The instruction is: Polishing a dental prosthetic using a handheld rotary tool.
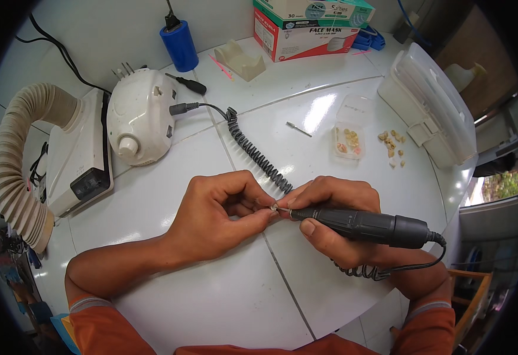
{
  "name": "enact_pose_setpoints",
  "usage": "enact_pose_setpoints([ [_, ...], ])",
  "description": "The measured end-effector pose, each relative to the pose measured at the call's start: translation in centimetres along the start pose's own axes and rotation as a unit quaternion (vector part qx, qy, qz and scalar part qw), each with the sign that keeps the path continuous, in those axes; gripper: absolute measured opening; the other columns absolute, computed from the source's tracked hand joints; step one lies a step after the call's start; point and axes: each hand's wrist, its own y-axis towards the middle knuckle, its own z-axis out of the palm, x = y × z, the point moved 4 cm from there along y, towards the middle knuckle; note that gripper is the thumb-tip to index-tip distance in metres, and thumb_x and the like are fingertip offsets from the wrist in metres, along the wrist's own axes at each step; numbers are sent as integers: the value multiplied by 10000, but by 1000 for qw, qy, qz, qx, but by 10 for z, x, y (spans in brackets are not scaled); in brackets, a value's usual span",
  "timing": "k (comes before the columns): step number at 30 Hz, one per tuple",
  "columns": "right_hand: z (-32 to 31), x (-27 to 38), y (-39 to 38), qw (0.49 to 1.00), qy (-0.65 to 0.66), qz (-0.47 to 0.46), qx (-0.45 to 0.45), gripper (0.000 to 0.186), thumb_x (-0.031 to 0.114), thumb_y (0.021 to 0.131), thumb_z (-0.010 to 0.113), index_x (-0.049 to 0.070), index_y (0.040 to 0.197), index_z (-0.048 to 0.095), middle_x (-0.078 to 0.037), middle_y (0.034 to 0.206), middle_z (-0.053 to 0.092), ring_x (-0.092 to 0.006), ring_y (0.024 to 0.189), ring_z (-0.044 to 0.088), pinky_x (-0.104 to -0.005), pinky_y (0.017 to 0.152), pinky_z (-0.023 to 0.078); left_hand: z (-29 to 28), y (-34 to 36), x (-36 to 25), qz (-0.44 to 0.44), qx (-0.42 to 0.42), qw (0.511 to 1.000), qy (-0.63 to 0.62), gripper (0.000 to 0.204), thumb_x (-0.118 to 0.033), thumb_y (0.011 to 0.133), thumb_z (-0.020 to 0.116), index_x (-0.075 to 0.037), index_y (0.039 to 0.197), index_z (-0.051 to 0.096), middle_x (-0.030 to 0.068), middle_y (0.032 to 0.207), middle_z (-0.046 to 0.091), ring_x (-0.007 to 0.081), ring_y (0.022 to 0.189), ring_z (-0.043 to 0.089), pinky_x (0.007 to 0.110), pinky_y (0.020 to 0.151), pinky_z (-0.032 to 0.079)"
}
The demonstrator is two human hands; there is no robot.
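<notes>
My left hand (pixel 217 210) pinches a tiny pale piece (pixel 274 207) at the tip of the black handpiece (pixel 359 226), my right hand (pixel 339 192) curled around it. Something so small could slip, and the bit (pixel 284 209) nick me; drag from the coiled cord (pixel 259 158) might jog my aim.

Head-worn left fisheye view, looking down and forward, near the fingers (pixel 250 225)

Short sleeves (pixel 108 332): rust-orange | cuff bands (pixel 89 304): grey | shirt front (pixel 333 347): orange, probably same cloth
</notes>
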Motion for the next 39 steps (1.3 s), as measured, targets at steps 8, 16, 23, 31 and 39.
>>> enact_pose_setpoints([
  [8,1,-3,-1,1000,16,-11,-18,233,80,944,691,-69,1124,696,-233,1108,782,-249,1018,771,-379,922,612,0,0,3,1,-1,1000,-8,116,8,978,790,54,1045,708,123,1041,812,122,956,783,250,851,633],
  [16,5,-10,0,995,23,-70,-66,233,55,889,725,-44,1099,748,-169,1000,806,-173,825,767,-309,755,608,1,0,2,-1,-5,1000,4,114,10,969,793,42,1032,703,108,1029,809,109,942,779,247,837,630],
  [23,5,-7,1,995,13,-82,-56,229,53,890,722,-58,1089,744,-191,1039,813,-196,871,790,-322,788,625,1,-1,-2,13,-5,1000,2,119,2,967,799,40,1027,703,105,1018,809,106,931,779,244,825,625],
  [31,4,-6,1,995,15,-89,-45,224,31,896,712,-69,1096,727,-208,1051,811,-223,943,807,-332,845,640,0,0,3,6,-6,1000,7,117,-3,971,801,39,1029,709,105,1020,812,107,930,780,241,813,619],
  [39,4,-3,0,999,27,-29,-18,242,109,968,703,-74,1126,692,-273,1135,775,-309,1115,779,-414,997,620,0,0,3,2,-13,1000,2,122,-8,969,809,39,1025,711,102,1011,810,103,922,778,237,801,614],
])
